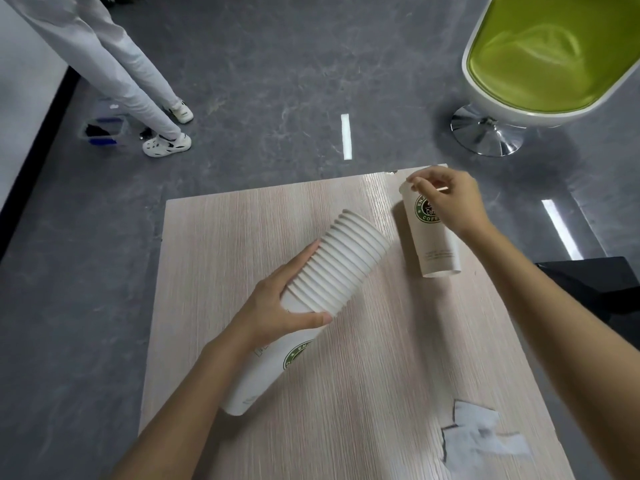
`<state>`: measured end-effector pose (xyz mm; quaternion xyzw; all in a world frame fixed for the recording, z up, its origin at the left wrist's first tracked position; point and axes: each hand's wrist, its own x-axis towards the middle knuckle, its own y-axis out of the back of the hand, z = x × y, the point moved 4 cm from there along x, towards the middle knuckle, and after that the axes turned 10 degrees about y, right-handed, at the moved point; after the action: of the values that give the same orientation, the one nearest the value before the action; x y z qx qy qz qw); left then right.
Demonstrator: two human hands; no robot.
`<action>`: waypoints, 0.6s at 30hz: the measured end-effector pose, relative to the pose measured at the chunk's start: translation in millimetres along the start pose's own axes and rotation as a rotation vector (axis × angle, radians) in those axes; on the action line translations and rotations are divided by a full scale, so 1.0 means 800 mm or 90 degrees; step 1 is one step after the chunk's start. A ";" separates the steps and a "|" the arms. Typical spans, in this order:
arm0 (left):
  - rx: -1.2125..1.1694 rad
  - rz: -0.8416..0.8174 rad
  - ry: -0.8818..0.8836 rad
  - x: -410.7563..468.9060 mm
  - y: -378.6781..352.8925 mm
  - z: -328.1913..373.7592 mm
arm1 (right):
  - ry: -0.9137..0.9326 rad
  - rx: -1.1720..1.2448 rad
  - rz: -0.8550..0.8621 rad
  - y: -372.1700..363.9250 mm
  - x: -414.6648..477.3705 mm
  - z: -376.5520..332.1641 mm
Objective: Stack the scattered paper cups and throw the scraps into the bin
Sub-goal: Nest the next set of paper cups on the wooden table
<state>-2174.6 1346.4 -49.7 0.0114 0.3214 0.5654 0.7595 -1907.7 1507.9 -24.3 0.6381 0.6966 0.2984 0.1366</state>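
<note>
While the left hand (pixel 277 313) wraps fingers and thumb around it, the stack of paper cups (pixel 343 265) hangs slanted over the middle of the bench (pixel 398 358), its open end towards 1 o'clock and its base towards 7 o'clock. The cups are off-white; the outermost one shows part of a round green coffee logo, and above it the nested rims form a ribbed band. There is one stack, with well over a dozen rims, packed too close for a sure count.

One loose cup (pixel 436 247) of the same kind sits at 1 o'clock near the far right corner, rim away from the person, logo facing the camera. The right hand (pixel 450 199) pinches its rim with curled fingertips; whether its base rests on the bench cannot be told.

At 5 o'clock lie the scraps (pixel 481 434), torn pale grey-white paper flat on the wood, seemingly two pieces touching each other.
</note>
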 end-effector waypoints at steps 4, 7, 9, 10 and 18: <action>0.000 0.003 0.001 0.009 -0.001 0.000 | 0.003 -0.035 -0.004 0.004 0.013 0.006; -0.002 0.002 -0.002 0.018 -0.003 0.006 | 0.002 -0.052 -0.003 0.006 0.021 0.013; -0.003 0.000 -0.003 0.026 -0.004 0.013 | 0.010 -0.064 -0.002 0.009 0.026 0.017; -0.002 -0.001 -0.004 0.029 -0.005 0.017 | 0.019 -0.078 -0.005 0.010 0.029 0.019; 0.002 -0.005 -0.012 0.043 -0.012 0.026 | 0.023 -0.240 -0.164 0.006 0.056 0.050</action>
<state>-2150.9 1380.3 -53.2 0.0167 0.3150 0.5615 0.7650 -1887.9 1561.1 -44.6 0.5017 0.7063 0.4147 0.2783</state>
